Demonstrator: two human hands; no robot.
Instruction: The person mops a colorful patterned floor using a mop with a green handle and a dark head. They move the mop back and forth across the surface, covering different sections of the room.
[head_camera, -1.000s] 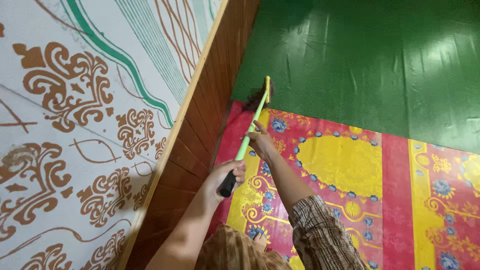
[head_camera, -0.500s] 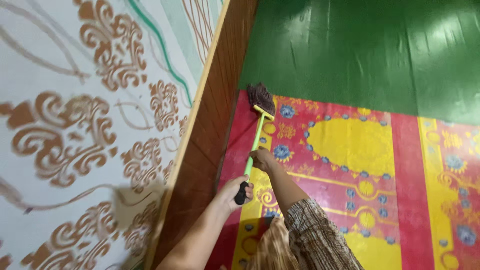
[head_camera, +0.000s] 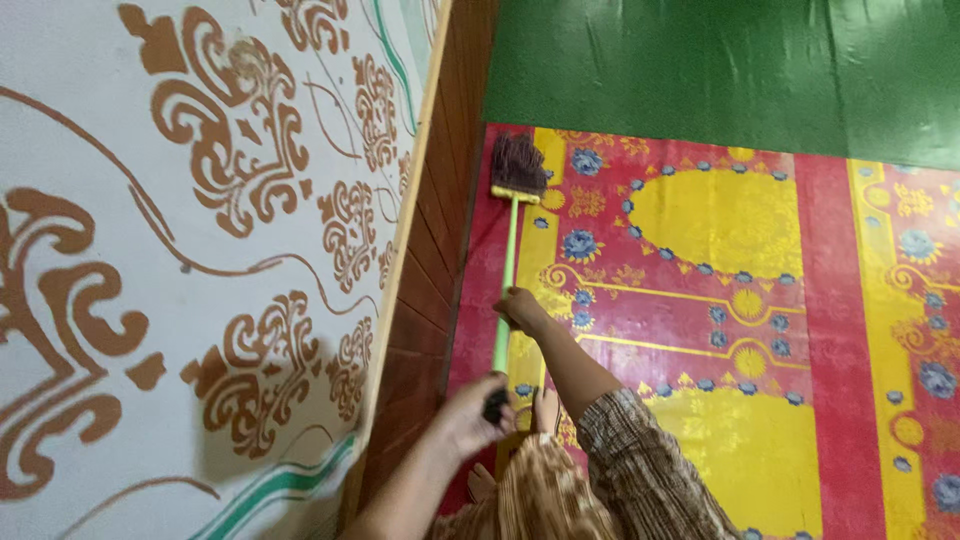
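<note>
Broom (head_camera: 507, 262), green handle, held two-handed, mid-sweep along the wall edge. Left hand (head_camera: 468, 415) is nearest the camera, fingers wrapped shut round the black end grip. Right hand (head_camera: 522, 310) sits further up the shaft, closed round the green handle; checked sleeve (head_camera: 640, 470) behind it. A bare foot (head_camera: 545, 408) shows just beside the lower grip. Beyond the right hand the shaft runs straight out to the dark bristle head (head_camera: 517, 165), which rests on the red-and-yellow floral mat (head_camera: 700, 300), near its far corner. Left of both grips, close by, stands the wooden skirting (head_camera: 430, 250) under the patterned wall (head_camera: 200, 250). Past the head lies green flooring (head_camera: 720, 70). Step looks like a sweeping stroke; next move likely calls for firm hold and bristles kept flat on the mat.
</note>
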